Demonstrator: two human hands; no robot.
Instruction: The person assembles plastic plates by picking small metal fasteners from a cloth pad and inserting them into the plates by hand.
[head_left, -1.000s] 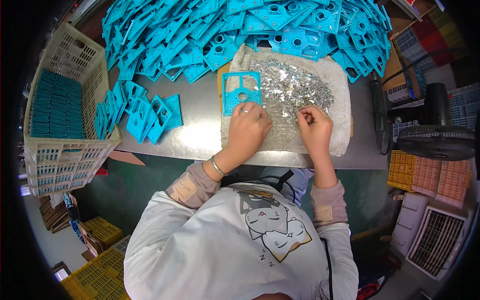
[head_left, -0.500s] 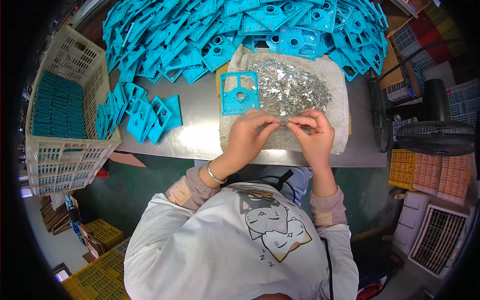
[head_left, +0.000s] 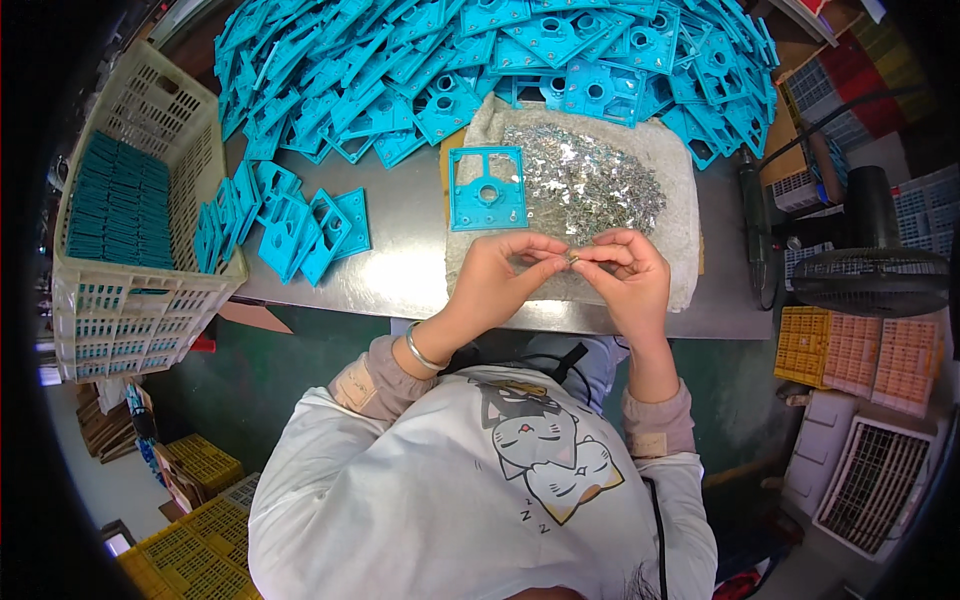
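Thumb and forefinger of my left hand (head_left: pixel 503 277) meet those of my right hand (head_left: pixel 630 276) over the near part of a pale cloth (head_left: pixel 672 240). Pinched between both sets of fingertips is a tiny metal part (head_left: pixel 573 259), too small to name. Just beyond my left hand, a turquoise plastic frame (head_left: pixel 489 217) lies flat on the cloth, with a round hole and large openings. A heap of small shiny metal parts (head_left: pixel 610 185) spreads over the cloth beyond my fingers.
A large pile of turquoise frames (head_left: pixel 440 105) covers the table's far side. Several loose frames (head_left: pixel 320 235) lie at left, beside a white crate (head_left: pixel 140 290) packed with stacked frames. A power screwdriver (head_left: pixel 753 215) and a black fan (head_left: pixel 870 280) are at right.
My fingertips have drawn together around the tiny metal part and moved slightly nearer to me. The frame on the cloth shows no movement of its own; the whole view has shifted a little.
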